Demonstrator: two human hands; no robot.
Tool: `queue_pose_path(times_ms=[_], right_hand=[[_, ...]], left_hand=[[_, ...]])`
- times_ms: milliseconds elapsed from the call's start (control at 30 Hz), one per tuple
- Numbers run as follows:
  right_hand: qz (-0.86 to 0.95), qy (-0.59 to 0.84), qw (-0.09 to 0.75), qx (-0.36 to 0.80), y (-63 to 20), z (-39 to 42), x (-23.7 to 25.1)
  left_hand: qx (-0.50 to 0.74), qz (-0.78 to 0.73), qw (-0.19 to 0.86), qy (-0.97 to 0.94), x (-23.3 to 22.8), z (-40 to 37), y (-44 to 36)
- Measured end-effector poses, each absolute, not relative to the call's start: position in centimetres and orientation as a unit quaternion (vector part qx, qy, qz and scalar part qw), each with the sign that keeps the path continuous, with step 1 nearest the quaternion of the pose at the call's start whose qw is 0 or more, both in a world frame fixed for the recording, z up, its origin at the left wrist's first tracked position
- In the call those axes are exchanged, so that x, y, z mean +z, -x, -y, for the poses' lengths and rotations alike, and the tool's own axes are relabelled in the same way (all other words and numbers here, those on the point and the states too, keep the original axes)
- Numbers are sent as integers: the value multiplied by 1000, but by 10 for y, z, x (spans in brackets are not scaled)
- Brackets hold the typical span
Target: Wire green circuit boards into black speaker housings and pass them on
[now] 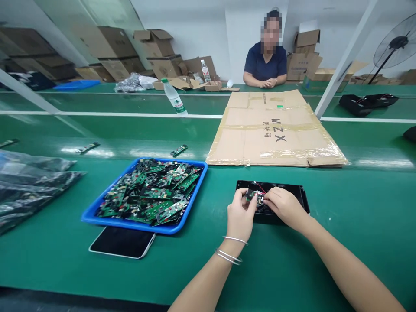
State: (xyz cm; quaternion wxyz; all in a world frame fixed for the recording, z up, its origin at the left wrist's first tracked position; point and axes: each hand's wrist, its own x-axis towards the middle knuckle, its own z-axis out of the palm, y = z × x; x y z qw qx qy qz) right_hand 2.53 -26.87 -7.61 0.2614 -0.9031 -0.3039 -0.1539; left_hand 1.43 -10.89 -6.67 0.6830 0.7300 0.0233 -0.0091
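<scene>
My left hand (242, 210) pinches a small circuit board (255, 197) above an open black plastic housing (294, 197). My right hand (284, 206) has its fingers closed at the board's right end, by a thin red wire (260, 186); whether they grip the wire or its plug I cannot make out. Part of a round component shows in the housing under the board. Left of my hands, a blue tray (85, 214) is heaped with many green circuit boards (152, 193).
A tablet (121, 242) lies partly under the tray. Clear plastic bags (29, 186) lie far left. Flattened cardboard (276, 130) lies ahead, with a water bottle (175, 99) and single boards (178, 150) on the green surface (201, 268). Across the bench sits a person (265, 67), hands together.
</scene>
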Motion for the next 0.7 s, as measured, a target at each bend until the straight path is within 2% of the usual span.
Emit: queue_pose_path(times_ms=[100,433,700], right_hand=[[306,911,224,-161,-26,269,-78],[283,912,277,-106,-25,270,-73],[311,915,218,-133,-26,270,-75]], left_hand=[[16,-8,647,-762,-71,110,-13],[36,16,658,-752,-75,111,-13],[-7,21,685,-728,-67,113,-12]])
